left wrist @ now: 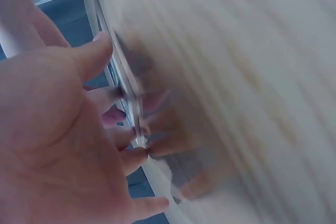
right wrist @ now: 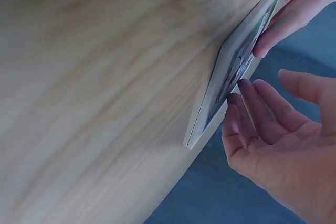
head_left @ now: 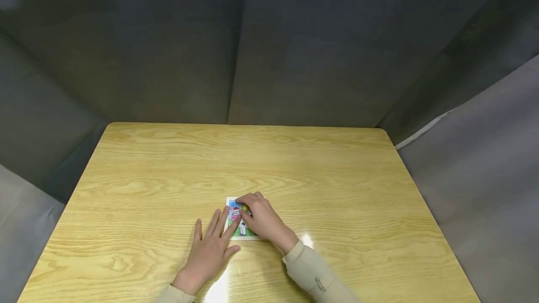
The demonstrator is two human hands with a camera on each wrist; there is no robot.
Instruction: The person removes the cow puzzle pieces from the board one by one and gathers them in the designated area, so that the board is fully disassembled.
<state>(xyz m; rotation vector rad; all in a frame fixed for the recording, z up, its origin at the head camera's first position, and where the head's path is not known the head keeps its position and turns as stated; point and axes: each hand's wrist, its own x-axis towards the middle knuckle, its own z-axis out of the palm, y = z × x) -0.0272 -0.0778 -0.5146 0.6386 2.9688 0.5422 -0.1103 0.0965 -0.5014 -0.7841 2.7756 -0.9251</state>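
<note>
A small flat picture board (head_left: 242, 231) with a white border and a cartoon cow on a blue and green ground lies on the table. My left hand (head_left: 206, 257) is spread, its index and middle fingertips on the board's left side and its thumb on the near side. My right hand (head_left: 266, 219) arches over the board's right part, hiding some of the picture. In the right wrist view, bent fingertips of that hand (right wrist: 278, 140) touch the picture (right wrist: 239, 66), while the thumb stands apart from them. Left fingers also reach the board's edge (left wrist: 122, 69) in the left wrist view.
The wood-grain table (head_left: 320, 172) extends around the board on all sides. Dark grey curtain panels (head_left: 168, 50) stand behind its far edge, and a lighter grey cloth (head_left: 484, 167) hangs on the right.
</note>
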